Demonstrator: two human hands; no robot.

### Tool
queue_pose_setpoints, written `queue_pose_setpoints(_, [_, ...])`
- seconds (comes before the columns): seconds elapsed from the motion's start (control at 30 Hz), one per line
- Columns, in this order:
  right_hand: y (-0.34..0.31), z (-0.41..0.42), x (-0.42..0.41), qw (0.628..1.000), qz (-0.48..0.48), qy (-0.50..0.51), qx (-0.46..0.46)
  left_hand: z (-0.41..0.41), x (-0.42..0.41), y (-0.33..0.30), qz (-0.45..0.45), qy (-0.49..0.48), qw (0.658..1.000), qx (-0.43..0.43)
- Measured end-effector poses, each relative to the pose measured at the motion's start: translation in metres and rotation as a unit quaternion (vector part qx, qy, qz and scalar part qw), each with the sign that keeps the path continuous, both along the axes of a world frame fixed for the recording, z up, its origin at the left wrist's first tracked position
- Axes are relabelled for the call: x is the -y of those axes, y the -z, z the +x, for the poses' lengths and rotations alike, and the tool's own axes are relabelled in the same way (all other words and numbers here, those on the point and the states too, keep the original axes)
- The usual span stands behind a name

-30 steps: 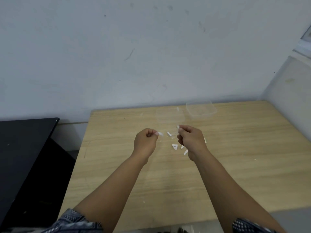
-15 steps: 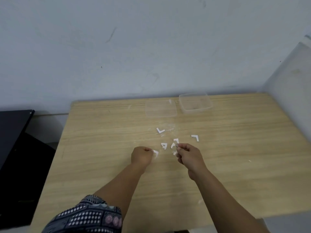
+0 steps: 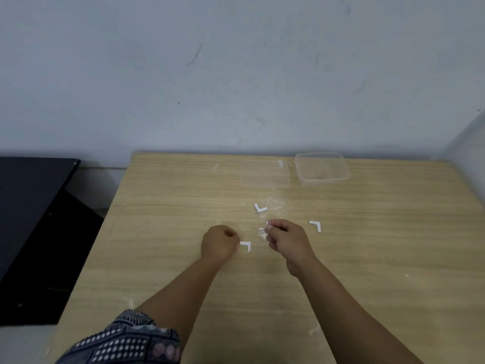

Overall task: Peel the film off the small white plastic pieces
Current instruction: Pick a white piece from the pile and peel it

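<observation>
My left hand (image 3: 219,243) is curled above the wooden table (image 3: 170,206) and pinches one end of a white L-shaped piece (image 3: 246,246) at its fingertips. My right hand (image 3: 287,240) is curled too and pinches a tiny white scrap (image 3: 267,224) between thumb and finger. Whether that scrap is film or plastic is too small to tell. Just beyond its knuckles lies another white piece (image 3: 262,233), partly hidden. Two more L-shaped pieces lie loose on the table, one farther back (image 3: 260,207) and one to the right (image 3: 315,225).
A clear flat lid (image 3: 265,176) and a clear plastic box (image 3: 322,168) stand at the table's back edge, against the grey wall. A black table (image 3: 31,206) stands to the left. Pale flecks and film bits dot the wood.
Both hands have come down from mid-air to just above the tabletop and have drawn a little apart. The camera has shifted, so more loose pieces show.
</observation>
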State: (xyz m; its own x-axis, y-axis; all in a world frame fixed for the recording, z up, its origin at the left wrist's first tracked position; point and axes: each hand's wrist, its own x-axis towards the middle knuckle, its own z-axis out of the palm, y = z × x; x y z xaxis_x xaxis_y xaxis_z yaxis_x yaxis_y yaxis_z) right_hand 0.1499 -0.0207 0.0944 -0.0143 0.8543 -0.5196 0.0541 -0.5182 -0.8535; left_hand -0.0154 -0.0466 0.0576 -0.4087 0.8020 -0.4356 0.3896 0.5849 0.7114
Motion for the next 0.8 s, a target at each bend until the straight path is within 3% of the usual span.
queue_pose_setpoints(0.27, [-0.009, -0.041, 0.007, 0.999, -0.003, -0.049, -0.023, -0.02, 0.028, -0.021, 0.195, 0.099, 0.976, 0.023])
queue_pose_setpoints(0.47, [-0.02, -0.092, 0.032, 0.995, -0.011, -0.084, -0.055, -0.065, 0.065, -0.036, 0.214, 0.105, 0.968, -0.078])
queue_pose_setpoints(0.8, [-0.034, -0.196, 0.109, 0.989, 0.029, -0.135, -0.043, -0.165, 0.147, -0.046, 0.225, 0.072, 0.965, -0.114])
